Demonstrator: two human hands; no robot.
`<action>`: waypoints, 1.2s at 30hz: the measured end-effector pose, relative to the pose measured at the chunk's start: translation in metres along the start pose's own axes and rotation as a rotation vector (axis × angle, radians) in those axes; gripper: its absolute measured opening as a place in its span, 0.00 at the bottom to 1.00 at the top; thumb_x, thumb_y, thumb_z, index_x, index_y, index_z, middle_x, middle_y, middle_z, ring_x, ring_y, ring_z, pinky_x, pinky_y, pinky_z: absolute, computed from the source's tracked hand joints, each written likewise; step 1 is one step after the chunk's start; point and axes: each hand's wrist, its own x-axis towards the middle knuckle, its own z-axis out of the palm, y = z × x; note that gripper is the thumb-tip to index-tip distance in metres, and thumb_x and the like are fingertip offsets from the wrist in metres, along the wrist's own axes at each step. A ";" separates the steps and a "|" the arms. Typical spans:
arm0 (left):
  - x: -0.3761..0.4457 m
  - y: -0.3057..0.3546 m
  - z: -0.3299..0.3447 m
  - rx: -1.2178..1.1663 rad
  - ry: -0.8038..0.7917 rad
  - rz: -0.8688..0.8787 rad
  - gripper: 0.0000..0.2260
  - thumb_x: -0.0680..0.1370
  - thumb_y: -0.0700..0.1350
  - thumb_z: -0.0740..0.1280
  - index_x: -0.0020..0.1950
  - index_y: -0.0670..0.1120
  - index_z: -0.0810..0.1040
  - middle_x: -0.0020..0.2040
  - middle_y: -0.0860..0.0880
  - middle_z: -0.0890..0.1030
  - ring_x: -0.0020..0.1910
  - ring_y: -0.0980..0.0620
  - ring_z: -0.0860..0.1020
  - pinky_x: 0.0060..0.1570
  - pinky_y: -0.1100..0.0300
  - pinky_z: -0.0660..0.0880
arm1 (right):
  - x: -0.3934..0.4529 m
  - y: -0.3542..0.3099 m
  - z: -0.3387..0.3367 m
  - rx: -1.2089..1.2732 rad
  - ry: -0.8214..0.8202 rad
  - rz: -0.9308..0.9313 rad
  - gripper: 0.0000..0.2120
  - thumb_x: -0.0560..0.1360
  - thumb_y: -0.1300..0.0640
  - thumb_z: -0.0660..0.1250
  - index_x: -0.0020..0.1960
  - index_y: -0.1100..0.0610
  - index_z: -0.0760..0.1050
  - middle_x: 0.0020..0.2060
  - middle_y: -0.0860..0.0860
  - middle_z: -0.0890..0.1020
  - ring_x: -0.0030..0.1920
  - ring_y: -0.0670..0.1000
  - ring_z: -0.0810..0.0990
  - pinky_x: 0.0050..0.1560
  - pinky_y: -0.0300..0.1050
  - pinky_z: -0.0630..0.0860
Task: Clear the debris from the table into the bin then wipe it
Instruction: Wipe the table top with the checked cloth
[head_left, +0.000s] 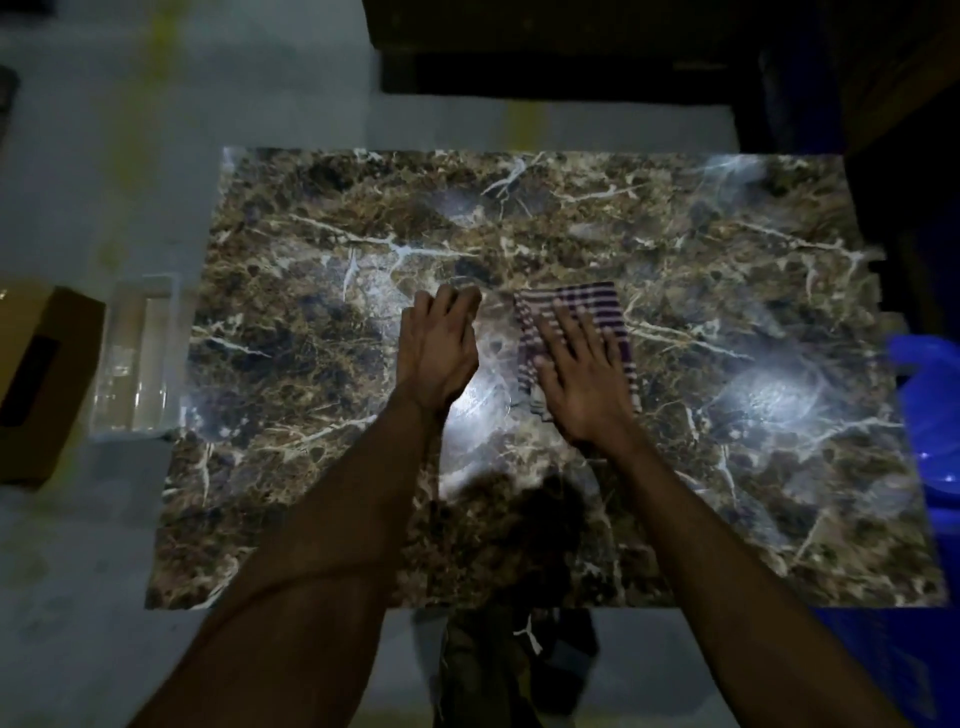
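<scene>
A brown marble-patterned table (675, 260) fills the view, lit by a bright patch in its middle. My right hand (582, 379) lies flat with spread fingers on a purple-and-white striped cloth (602, 312), pressing it onto the tabletop near the centre. My left hand (439, 348) is just left of the cloth, on or just over the marble, with its fingers together and loosely bent, holding nothing. No debris shows on the marble.
A clear plastic bin (137, 358) stands on the floor against the table's left edge. A brown cardboard box (41, 384) lies further left. A blue plastic object (930, 415) sits off the right edge. Dark furniture stands behind the table.
</scene>
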 end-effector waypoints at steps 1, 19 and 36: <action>0.013 -0.005 -0.001 -0.011 -0.018 0.028 0.12 0.82 0.46 0.58 0.65 0.50 0.73 0.59 0.48 0.74 0.53 0.42 0.70 0.52 0.43 0.71 | 0.015 0.002 -0.002 0.010 0.006 0.049 0.27 0.87 0.44 0.48 0.85 0.45 0.46 0.84 0.48 0.48 0.84 0.54 0.44 0.81 0.59 0.43; 0.116 -0.027 0.027 0.022 0.058 -0.086 0.24 0.83 0.47 0.57 0.80 0.49 0.65 0.80 0.48 0.66 0.79 0.45 0.62 0.79 0.42 0.54 | 0.145 0.001 -0.012 0.024 0.060 0.091 0.28 0.86 0.43 0.46 0.85 0.44 0.47 0.84 0.49 0.50 0.84 0.56 0.47 0.80 0.63 0.47; 0.119 -0.032 0.029 -0.022 0.035 -0.077 0.26 0.82 0.47 0.55 0.82 0.51 0.62 0.83 0.51 0.62 0.81 0.50 0.59 0.81 0.42 0.47 | 0.191 -0.012 -0.010 0.023 0.048 0.060 0.28 0.86 0.43 0.44 0.85 0.45 0.44 0.84 0.49 0.46 0.84 0.56 0.44 0.81 0.63 0.43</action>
